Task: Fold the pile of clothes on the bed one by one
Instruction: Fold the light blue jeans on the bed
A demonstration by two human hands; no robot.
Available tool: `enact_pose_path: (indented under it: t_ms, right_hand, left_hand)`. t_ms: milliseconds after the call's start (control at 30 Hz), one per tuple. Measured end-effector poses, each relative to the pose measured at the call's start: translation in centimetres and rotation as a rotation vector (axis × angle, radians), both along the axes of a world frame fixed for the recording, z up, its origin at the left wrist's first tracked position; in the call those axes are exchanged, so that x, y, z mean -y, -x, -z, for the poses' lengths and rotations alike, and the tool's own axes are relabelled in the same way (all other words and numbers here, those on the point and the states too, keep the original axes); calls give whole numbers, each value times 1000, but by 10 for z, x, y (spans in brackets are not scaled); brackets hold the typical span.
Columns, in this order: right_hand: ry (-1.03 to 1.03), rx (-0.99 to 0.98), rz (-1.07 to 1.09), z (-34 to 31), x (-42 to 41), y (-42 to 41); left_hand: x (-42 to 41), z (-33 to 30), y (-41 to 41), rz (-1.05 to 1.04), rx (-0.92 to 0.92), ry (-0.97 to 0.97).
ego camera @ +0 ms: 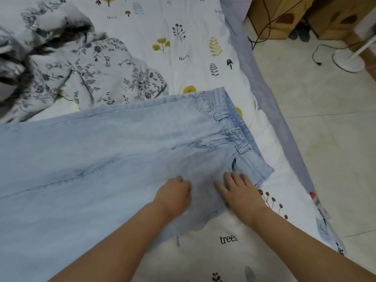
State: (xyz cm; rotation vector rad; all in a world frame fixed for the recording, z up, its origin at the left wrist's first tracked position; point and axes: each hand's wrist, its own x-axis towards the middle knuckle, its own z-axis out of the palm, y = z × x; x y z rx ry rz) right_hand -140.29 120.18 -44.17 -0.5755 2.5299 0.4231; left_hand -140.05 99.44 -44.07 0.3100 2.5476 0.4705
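Note:
Light blue jeans [101, 155] lie spread flat across the bed, waistband to the right and legs running off the left edge of view. My left hand [174, 195] rests on the denim near the hip with its fingers curled under, gripping the fabric. My right hand [238, 190] lies flat with straight fingers on the hip of the jeans, just below the front pocket. A crumpled floral garment pile [67, 64] sits at the upper left of the bed.
The bed sheet [183, 27] is white with tree and leaf prints. The bed's right edge runs diagonally beside a tiled floor [325, 123]. A white fan base [349, 61], cables and wooden furniture [284, 15] stand on the floor at upper right.

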Motion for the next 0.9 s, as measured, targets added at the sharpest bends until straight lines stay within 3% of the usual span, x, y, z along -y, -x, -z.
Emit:
enact_pose_path:
  t_ms: [233, 400, 533, 667, 767, 900]
  right_hand:
    - [107, -22, -48, -17, 9, 18]
    - [333, -41, 91, -66, 30, 59]
    - [422, -107, 62, -95, 50, 95]
    - [417, -256, 74, -108, 64, 134]
    - [355, -353, 160, -98, 63, 161]
    - [194, -313, 325, -72, 51, 178]
  left_hand:
    - [5, 3, 6, 40, 49, -7]
    - [16, -25, 9, -90, 380, -219]
    - [35, -50, 22, 8, 139, -210]
    - [83, -74, 74, -324, -8, -374]
    - [116, -65, 103, -561, -177, -299]
    - [137, -28, 94, -512, -13, -66]
